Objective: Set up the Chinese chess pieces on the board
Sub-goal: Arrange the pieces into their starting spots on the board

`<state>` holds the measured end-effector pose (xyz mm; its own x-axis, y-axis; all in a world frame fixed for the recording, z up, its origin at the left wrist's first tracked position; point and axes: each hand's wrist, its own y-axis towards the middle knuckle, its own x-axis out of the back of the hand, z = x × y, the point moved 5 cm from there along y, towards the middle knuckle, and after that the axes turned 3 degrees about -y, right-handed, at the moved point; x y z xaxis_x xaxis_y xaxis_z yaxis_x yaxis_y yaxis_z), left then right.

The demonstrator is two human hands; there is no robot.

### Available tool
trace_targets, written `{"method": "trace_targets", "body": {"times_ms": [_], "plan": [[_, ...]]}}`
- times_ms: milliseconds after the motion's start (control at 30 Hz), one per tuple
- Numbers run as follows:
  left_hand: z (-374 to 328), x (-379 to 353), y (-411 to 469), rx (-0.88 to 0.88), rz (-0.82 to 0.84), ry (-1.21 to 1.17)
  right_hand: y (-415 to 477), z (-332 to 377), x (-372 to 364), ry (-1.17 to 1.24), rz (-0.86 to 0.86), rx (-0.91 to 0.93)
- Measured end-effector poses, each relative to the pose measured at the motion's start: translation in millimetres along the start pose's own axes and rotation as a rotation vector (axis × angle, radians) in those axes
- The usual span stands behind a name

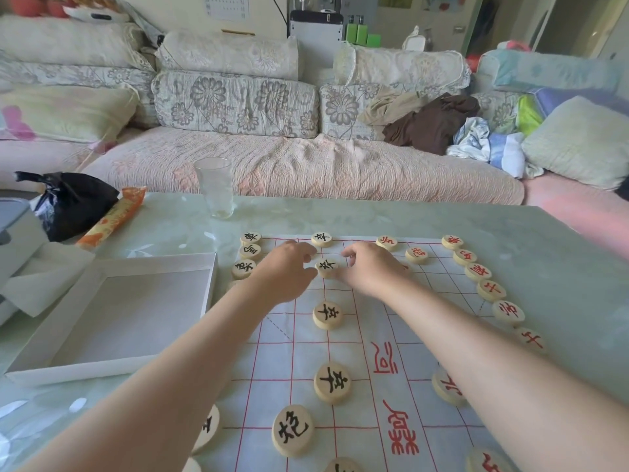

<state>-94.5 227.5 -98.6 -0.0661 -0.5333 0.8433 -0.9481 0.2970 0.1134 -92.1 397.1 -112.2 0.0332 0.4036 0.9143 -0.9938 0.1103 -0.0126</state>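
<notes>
The board (pixel 292 352), a white sheet with red grid lines, lies on a green glass table. Black-lettered wooden discs stand in a line down one file (pixel 327 315) (pixel 332 383), and more (pixel 250 251) run along the board's far left edge. Red-lettered discs (pixel 491 289) line the right edge. One black-lettered piece (pixel 326 267) lies flat between my hands. My left hand (pixel 286 270) has its thumb and curled fingers at the piece's left side. My right hand (pixel 371 270) rests palm down with its thumb against the piece's right side, fingers loosely apart.
A shallow white box (pixel 112 315) lies to the left of the board. Beyond it are a black plastic bag (pixel 73 202) and an orange packet (pixel 112 216). A drinking glass (pixel 215 187) stands at the table's far edge, in front of a sofa.
</notes>
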Motion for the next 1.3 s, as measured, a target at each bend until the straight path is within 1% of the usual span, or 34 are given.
{"method": "trace_targets", "body": {"times_ms": [133, 200, 267, 400, 467, 600, 667, 800, 967, 1100, 1300], "plan": [[5.1, -15.0, 16.0, 0.000, 0.033, 0.036, 12.9, 3.4, -8.7, -0.070, -0.022, -0.021], [8.2, -18.3, 22.1, -0.003, 0.034, 0.058, 22.2, 5.3, -12.9, -0.094, -0.025, -0.003], [11.7, -19.0, 27.2, -0.010, 0.027, 0.086, 30.9, 7.2, -16.7, -0.068, 0.019, 0.044], [17.9, -20.5, 28.8, -0.032, 0.028, 0.069, 36.1, 13.0, -18.5, -0.009, 0.164, 0.209], [18.1, -20.5, 29.1, -0.037, 0.023, 0.053, 36.5, 13.8, -18.1, 0.023, 0.184, 0.247], [14.4, -21.0, 28.7, -0.044, 0.013, 0.010, 32.1, 14.5, -15.9, 0.132, 0.107, 0.201], [13.9, -21.4, 27.6, -0.049, 0.013, 0.007, 32.7, 16.4, -18.6, 0.147, 0.113, 0.224], [18.5, -22.0, 27.8, -0.042, 0.026, 0.027, 38.7, 15.6, -22.5, 0.148, 0.167, 0.265], [18.8, -22.3, 28.9, -0.026, 0.020, 0.036, 33.8, 8.8, -21.2, 0.145, 0.119, 0.218], [19.4, -22.4, 27.9, -0.019, 0.017, 0.004, 35.7, 10.6, -21.1, 0.135, 0.130, 0.259], [15.9, -21.6, 24.7, -0.023, 0.011, -0.031, 33.5, 9.5, -20.6, 0.105, 0.148, 0.237]]}}
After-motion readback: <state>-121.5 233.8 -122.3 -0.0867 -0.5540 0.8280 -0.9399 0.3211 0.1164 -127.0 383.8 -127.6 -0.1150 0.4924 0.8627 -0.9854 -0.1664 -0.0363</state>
